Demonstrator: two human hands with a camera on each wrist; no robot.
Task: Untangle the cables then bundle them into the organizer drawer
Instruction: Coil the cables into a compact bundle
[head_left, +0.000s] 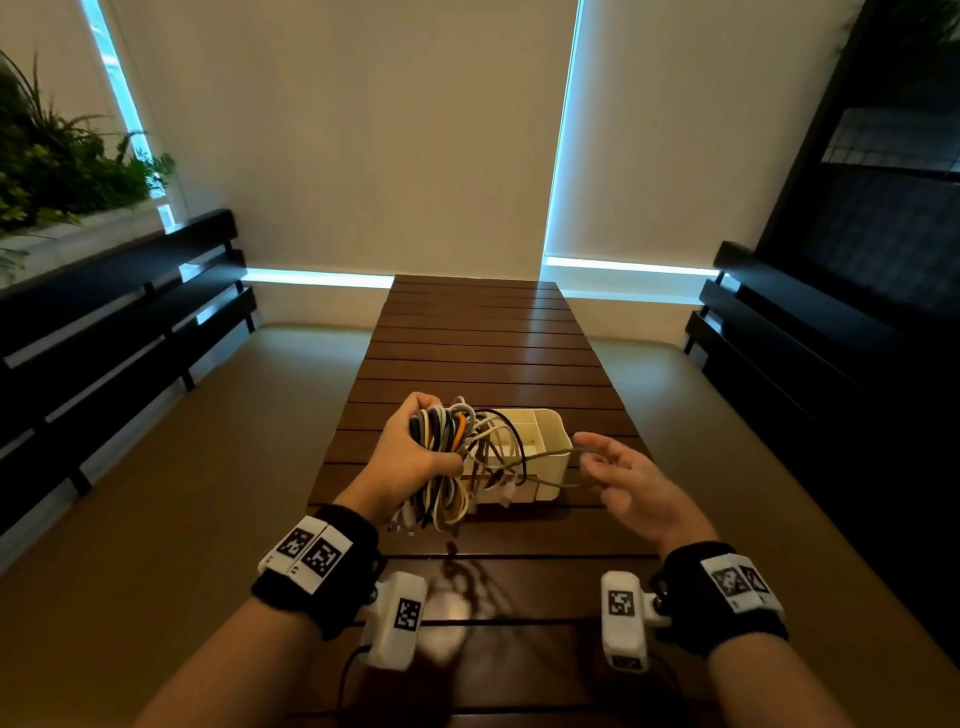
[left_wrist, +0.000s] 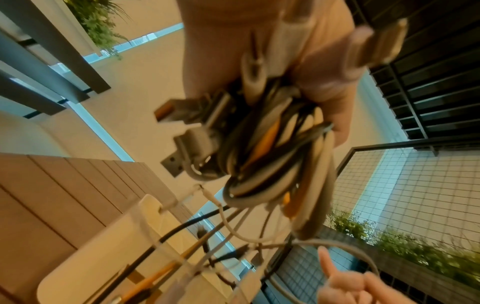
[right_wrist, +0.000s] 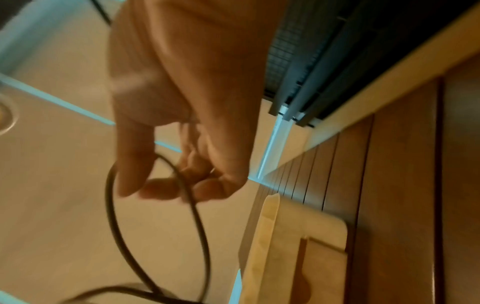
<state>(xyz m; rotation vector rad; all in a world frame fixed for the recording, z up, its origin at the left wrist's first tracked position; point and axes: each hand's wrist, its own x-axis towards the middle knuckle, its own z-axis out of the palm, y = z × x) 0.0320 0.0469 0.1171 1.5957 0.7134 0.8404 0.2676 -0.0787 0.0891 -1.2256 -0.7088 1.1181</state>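
a: where do we stand with the cables (head_left: 441, 441)?

b: most of them are coiled into one bunch, and our left hand (head_left: 402, 457) has its fingers wrapped tight round it, held in the air at about 9 o'clock of the organizer drawer (head_left: 550, 457). several plug ends hang loose below the fist.

a: and the right hand (head_left: 631, 488)?

b: it's at 3 o'clock of the drawer, fingers loosely curled. one grey cable (head_left: 550, 457) runs from the bunch across the drawer to it, and in the right wrist view a loop lies across the fingertips (right_wrist: 158, 188). the pinch looks light, not a firm close.

a: so how far along are we?

b: past halfway, we'd judge. the bunch is gathered but that last strand isn't wound in. some strands trail over the drawer on the slatted table (head_left: 483, 338), though we can't tell whether any bundle sits inside yet.
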